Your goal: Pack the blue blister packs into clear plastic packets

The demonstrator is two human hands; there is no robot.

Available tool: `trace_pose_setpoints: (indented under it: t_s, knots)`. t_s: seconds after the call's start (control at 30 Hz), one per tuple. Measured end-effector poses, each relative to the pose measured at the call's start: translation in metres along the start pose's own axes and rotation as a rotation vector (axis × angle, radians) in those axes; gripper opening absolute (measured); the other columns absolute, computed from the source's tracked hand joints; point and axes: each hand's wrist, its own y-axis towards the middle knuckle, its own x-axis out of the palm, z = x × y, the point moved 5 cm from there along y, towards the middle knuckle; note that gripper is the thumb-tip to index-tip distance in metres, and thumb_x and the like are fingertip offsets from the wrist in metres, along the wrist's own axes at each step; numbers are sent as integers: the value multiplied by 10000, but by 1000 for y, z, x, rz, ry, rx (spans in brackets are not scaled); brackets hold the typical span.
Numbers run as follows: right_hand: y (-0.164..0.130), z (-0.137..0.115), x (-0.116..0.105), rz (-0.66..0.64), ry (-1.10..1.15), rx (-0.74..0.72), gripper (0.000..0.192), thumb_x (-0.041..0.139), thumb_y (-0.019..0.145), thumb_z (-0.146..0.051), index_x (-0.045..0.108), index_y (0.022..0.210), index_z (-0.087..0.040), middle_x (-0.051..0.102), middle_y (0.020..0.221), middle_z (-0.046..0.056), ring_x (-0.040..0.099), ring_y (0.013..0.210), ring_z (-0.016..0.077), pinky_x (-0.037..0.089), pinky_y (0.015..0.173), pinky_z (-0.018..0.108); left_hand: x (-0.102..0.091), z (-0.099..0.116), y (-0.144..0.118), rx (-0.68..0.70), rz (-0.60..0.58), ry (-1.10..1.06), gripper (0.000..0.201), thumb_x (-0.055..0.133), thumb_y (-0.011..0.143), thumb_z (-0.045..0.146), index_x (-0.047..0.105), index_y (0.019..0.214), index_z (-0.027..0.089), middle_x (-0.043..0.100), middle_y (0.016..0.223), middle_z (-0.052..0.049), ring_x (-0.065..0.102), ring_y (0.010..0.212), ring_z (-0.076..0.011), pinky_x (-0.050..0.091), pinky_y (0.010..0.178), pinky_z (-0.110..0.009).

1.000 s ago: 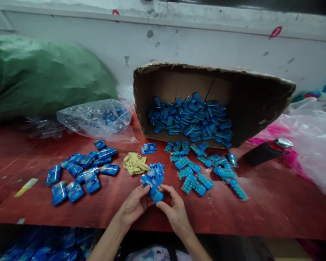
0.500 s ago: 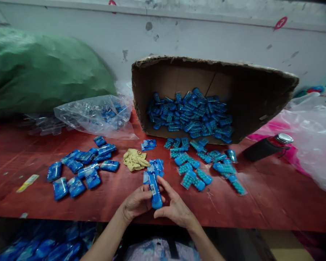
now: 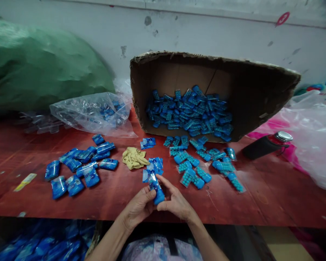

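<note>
Red and scuffed, the counter (image 3: 260,195) runs along a grey wall, and on it a box (image 3: 250,94) lies tipped on its side, its open mouth facing the person and a heap of blue packs (image 3: 190,112) spilling out of it. Everything else sits in relation to that box: more loose packs (image 3: 203,165) are scattered just in front of its mouth, a crumpled yellow rag (image 3: 134,158) lies near its front left corner, a clear bag (image 3: 92,114) holding a few packs rests just to its left with a green sack (image 3: 43,65) behind that, a cluster of wrapped packs (image 3: 78,168) lies well to its front left, and a dark bottle (image 3: 266,145) lies on its side near its right end, beside pale plastic sheeting (image 3: 312,137). Well in front of the box, at the counter's near edge, both hands meet around one pack (image 3: 156,186). The left hand (image 3: 139,206) has its fingers curled on the pack's lower left side, and the right hand (image 3: 176,203) pinches it from the right, one finger stretched up along it. The pack's long axis runs away from the person, tilted a little left at its far end, pointing toward the box. It is lifted just clear of a small pile of labels (image 3: 153,166). Both hands are equally near, each already touching the pack.
</note>
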Motion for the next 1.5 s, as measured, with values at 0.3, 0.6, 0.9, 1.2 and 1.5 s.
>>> trace_pose_setpoints:
  t_s: [0.3,0.6,0.9,1.2,1.5]
  knots:
    - [1,8,-4,40,94,-60,648,661,618,-148,456,1218,-284,568,1105,-5,514,992,194,396,856,315,7,-3,-7,-17,177,40,218,663,658,286,589,813,152,645,685,-10,600,594,-117,489,628,-283]
    - [4,15,-3,88,232,-13,625,603,604,-68,491,1174,-298,582,1069,-27,543,772,100,416,713,224,4,2,-16,-38,136,-6,128,571,748,227,627,800,123,688,804,-50,642,725,-155,500,714,-301]
    - [6,17,-1,187,113,-33,610,611,632,-111,471,1202,-278,597,1007,-26,507,666,92,417,665,226,7,-7,-13,36,186,-47,154,562,754,226,646,815,113,701,807,-80,649,734,-167,501,731,-308]
    - [13,22,-6,231,47,-48,481,572,677,-151,489,1143,-237,552,938,9,522,680,98,418,632,241,-24,96,-43,523,451,-46,310,375,829,362,593,882,147,676,809,-82,628,845,-202,489,773,-367]
    - [13,17,-17,267,-160,-56,267,487,793,-271,526,1045,-191,552,817,11,503,601,100,417,555,232,-40,129,22,871,812,1823,528,521,726,393,472,1181,128,398,1315,-203,258,1255,-346,247,965,-533]
